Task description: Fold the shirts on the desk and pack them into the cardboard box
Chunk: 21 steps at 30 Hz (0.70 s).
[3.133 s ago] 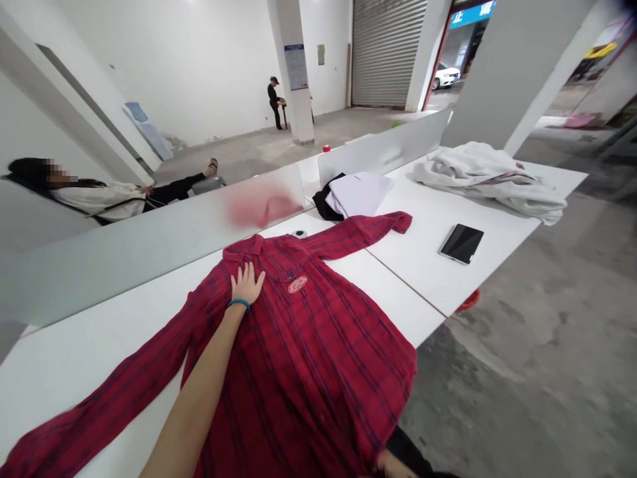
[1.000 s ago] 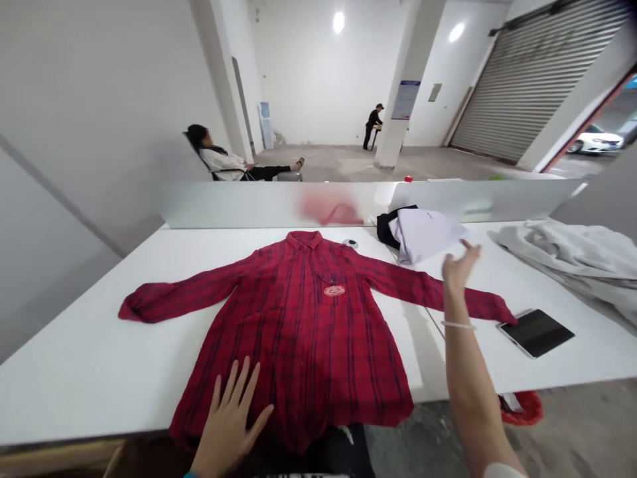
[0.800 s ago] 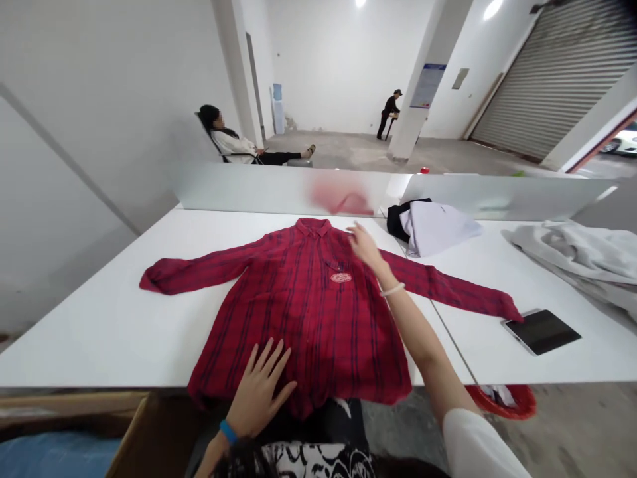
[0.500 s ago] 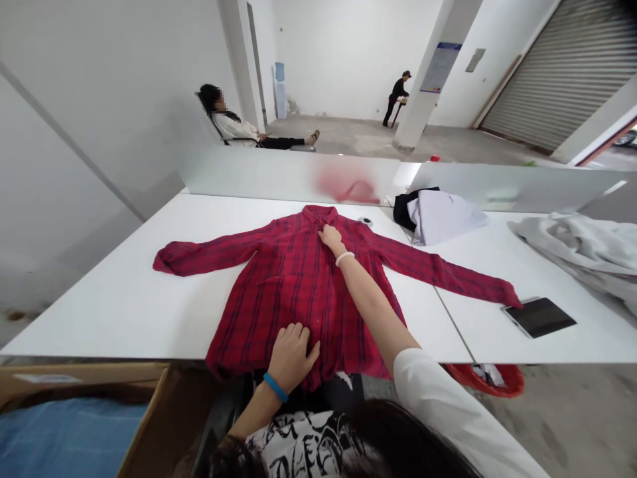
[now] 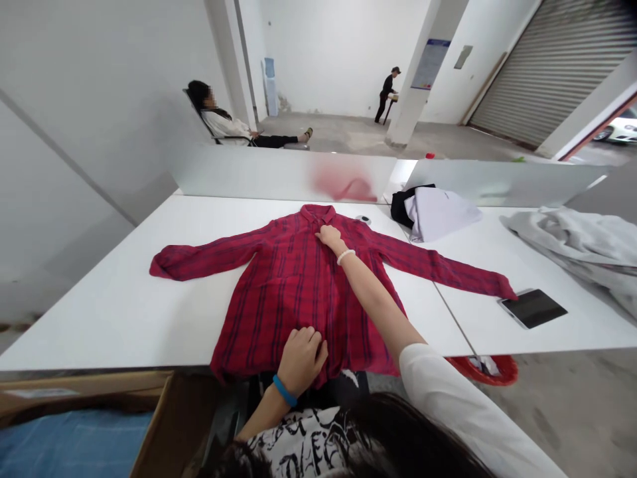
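Observation:
A red plaid shirt (image 5: pixel 279 285) lies spread flat on the white table (image 5: pixel 99 299), collar at the far side and both sleeves stretched out. My left hand (image 5: pixel 302 356), with a blue wristband, pinches the shirt's hem at the near table edge, fingers curled. My right hand (image 5: pixel 329 236), with a white bead bracelet, reaches across the shirt and grips the fabric just below the collar.
A tablet (image 5: pixel 532 308) lies by the right sleeve end. Folded white and black clothes (image 5: pixel 432 210) and a grey garment heap (image 5: pixel 577 245) sit to the right. A cardboard box (image 5: pixel 74 425) stands at lower left, a red basket (image 5: pixel 480 370) under the table. Two people are beyond the divider.
My right hand swung from above the right sleeve to the collar area and closed there. My left hand went from flat and spread to curled on the hem. The view shifted.

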### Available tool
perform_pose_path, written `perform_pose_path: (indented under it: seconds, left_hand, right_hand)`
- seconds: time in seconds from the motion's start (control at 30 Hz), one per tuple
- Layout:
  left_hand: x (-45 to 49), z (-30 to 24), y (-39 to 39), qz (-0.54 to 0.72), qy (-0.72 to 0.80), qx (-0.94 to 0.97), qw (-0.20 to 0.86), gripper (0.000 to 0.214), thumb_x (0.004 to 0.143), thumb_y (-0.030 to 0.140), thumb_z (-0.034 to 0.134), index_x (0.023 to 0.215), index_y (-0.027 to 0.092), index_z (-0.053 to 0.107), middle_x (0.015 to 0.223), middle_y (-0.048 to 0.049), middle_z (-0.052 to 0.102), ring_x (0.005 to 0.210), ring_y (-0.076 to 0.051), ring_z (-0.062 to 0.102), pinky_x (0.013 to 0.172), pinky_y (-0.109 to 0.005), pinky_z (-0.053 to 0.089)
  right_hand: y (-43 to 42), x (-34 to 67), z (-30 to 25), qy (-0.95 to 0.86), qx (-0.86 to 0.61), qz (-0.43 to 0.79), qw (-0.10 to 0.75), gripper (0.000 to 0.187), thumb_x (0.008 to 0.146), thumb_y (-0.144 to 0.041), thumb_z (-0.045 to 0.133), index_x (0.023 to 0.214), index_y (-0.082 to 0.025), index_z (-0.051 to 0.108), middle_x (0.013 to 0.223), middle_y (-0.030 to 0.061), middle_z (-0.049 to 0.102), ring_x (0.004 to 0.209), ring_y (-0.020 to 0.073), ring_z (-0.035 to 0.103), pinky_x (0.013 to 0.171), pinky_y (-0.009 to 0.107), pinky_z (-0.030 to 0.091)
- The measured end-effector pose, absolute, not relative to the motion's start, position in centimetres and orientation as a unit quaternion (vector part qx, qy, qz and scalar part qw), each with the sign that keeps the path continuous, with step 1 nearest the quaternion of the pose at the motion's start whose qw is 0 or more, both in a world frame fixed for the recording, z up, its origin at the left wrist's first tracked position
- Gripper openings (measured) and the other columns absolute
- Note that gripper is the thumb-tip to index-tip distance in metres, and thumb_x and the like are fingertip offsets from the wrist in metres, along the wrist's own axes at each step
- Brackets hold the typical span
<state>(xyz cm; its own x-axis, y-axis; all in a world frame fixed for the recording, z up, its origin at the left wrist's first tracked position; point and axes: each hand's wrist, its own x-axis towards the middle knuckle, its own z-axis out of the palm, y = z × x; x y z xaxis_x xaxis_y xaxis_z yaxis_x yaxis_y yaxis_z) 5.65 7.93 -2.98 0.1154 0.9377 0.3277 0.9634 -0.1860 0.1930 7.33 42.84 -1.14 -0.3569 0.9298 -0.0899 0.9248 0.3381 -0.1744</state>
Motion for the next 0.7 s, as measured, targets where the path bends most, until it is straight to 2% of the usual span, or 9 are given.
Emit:
perform_pose_path:
  seconds: [0.07, 0.13, 0.27, 0.4, 0.47, 0.6, 0.7]
  left_hand:
    - [5.8, -3.1, 8.1, -0.195, -0.633, -0.748, 0.037, 0.019, 0.087, 0.020, 0.045, 0.069, 0.019, 0.051, 0.071, -0.0015, 0.057, 0.070, -0.017, 0.054, 0.069, -0.032, 0.037]
    - [6.1, -3.3, 8.3, -0.201, -0.630, -0.749, 0.038, 0.017, 0.087, 0.020, 0.046, 0.070, 0.019, 0.051, 0.071, -0.0015, 0.057, 0.070, -0.016, 0.055, 0.070, -0.032, 0.039]
    - [6.9, -3.7, 8.3, -0.193, -0.593, -0.781, 0.027, 0.016, 0.086, 0.019, 0.046, 0.072, 0.019, 0.052, 0.071, -0.0014, 0.058, 0.067, -0.016, 0.056, 0.068, -0.031, 0.040]
    - [5.1, -2.9, 8.4, -0.160, -0.563, -0.811, -0.009, 0.015, 0.087, 0.024, 0.047, 0.075, 0.020, 0.054, 0.074, -0.0013, 0.061, 0.069, -0.016, 0.058, 0.065, -0.030, 0.040]
    - [1.6, -1.9, 9.3, -0.158, -0.622, -0.766, -0.032, 0.019, 0.090, 0.027, 0.043, 0.077, 0.020, 0.055, 0.075, -0.0017, 0.063, 0.071, -0.016, 0.059, 0.067, -0.030, 0.041]
    - [-9.8, 0.4, 12.6, -0.190, -0.790, -0.580, -0.059, 0.021, 0.091, 0.030, 0.038, 0.089, 0.022, 0.058, 0.091, -0.0032, 0.066, 0.086, -0.017, 0.060, 0.079, -0.030, 0.044]
    - [-18.6, 1.2, 15.0, -0.193, -0.851, -0.487, -0.022, 0.031, 0.087, 0.016, 0.034, 0.111, 0.015, 0.054, 0.117, -0.0135, 0.059, 0.106, -0.024, 0.055, 0.090, -0.036, 0.042]
  right_hand:
    - [42.8, 6.8, -0.8, -0.825, -0.558, 0.092, 0.012, 0.033, 0.091, -0.039, 0.053, 0.111, -0.013, 0.059, 0.110, 0.0080, 0.062, 0.097, 0.0187, 0.061, 0.086, 0.041, 0.050]
    - [42.7, 6.5, -0.3, -0.832, -0.548, 0.082, 0.025, 0.033, 0.093, -0.038, 0.049, 0.113, -0.013, 0.058, 0.110, 0.0090, 0.063, 0.098, 0.0191, 0.061, 0.087, 0.040, 0.049]
    - [43.0, 6.9, 0.7, -0.829, -0.553, 0.053, 0.059, 0.035, 0.098, -0.030, 0.033, 0.121, -0.013, 0.053, 0.111, 0.0176, 0.063, 0.104, 0.0234, 0.061, 0.085, 0.036, 0.046]
    - [42.9, 7.4, 0.8, -0.823, -0.563, 0.025, 0.071, 0.034, 0.095, -0.017, 0.030, 0.119, -0.005, 0.052, 0.114, 0.0264, 0.059, 0.109, 0.0294, 0.057, 0.089, 0.042, 0.042]
    - [42.3, 6.9, 0.3, -0.834, -0.544, 0.010, 0.086, 0.036, 0.094, -0.018, 0.030, 0.123, -0.005, 0.049, 0.123, 0.0271, 0.053, 0.116, 0.0308, 0.050, 0.093, 0.045, 0.038]
    - [40.0, 4.4, -1.9, -0.876, -0.474, 0.012, 0.092, 0.043, 0.096, -0.035, 0.031, 0.130, -0.014, 0.046, 0.132, 0.0186, 0.050, 0.120, 0.0256, 0.046, 0.098, 0.038, 0.036]
    - [38.5, 3.1, -4.1, -0.883, -0.462, 0.014, 0.085, 0.050, 0.097, -0.038, 0.027, 0.138, -0.012, 0.041, 0.142, 0.0177, 0.041, 0.130, 0.0281, 0.037, 0.105, 0.043, 0.028]
